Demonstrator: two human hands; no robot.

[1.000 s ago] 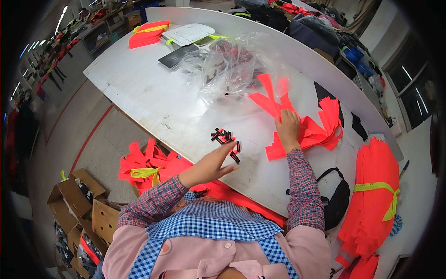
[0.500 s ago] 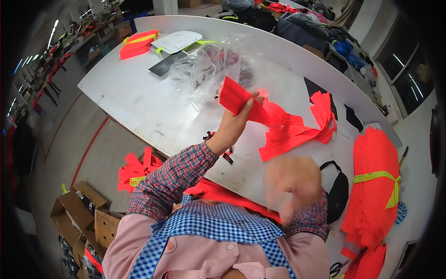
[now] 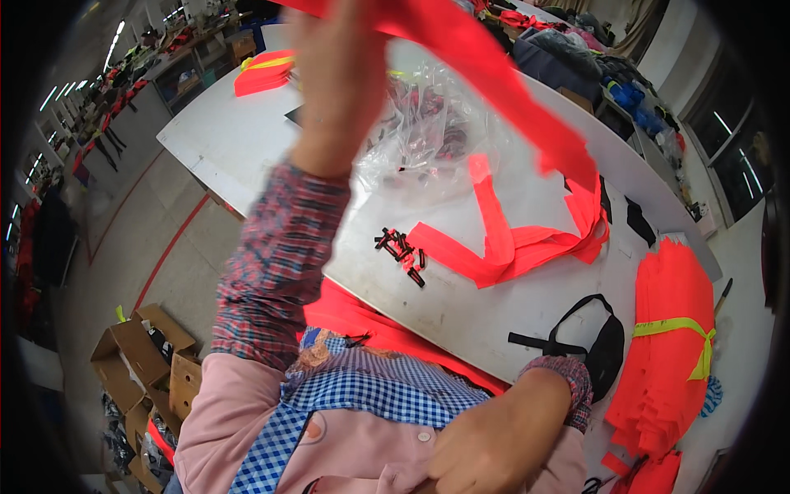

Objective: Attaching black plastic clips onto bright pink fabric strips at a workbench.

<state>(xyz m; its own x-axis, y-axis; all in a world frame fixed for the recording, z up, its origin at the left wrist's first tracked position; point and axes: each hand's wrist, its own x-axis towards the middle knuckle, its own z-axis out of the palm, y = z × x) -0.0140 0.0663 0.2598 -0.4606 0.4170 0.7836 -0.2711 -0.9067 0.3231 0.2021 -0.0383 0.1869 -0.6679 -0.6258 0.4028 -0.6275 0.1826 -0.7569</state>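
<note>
My left hand [image 3: 341, 90], raised high over the far side of the table and blurred, is closed around bright orange-red fabric strips [image 3: 494, 82]. They stretch out to the right and droop toward the tabletop. More strips of the same colour [image 3: 506, 259] lie folded on the table, beside a small pile of black and red clip-like pieces [image 3: 401, 253]. Close to my chest, my right hand [image 3: 502, 428] has its fingers curled inward; whatever they may hold is hidden.
The white table [image 3: 387, 300] carries a clear plastic bag [image 3: 436, 123] and a black strapped pouch [image 3: 605, 350]. At right stands a large orange-red bundle [image 3: 671, 370] tied with yellow tape; a smaller stack [image 3: 263, 78] sits far left. Cardboard boxes [image 3: 132, 370] are on the floor.
My left hand has risen away from the table, lifting strips with it and leaving others behind. My right hand has come down and back from the table's edge to my chest.
</note>
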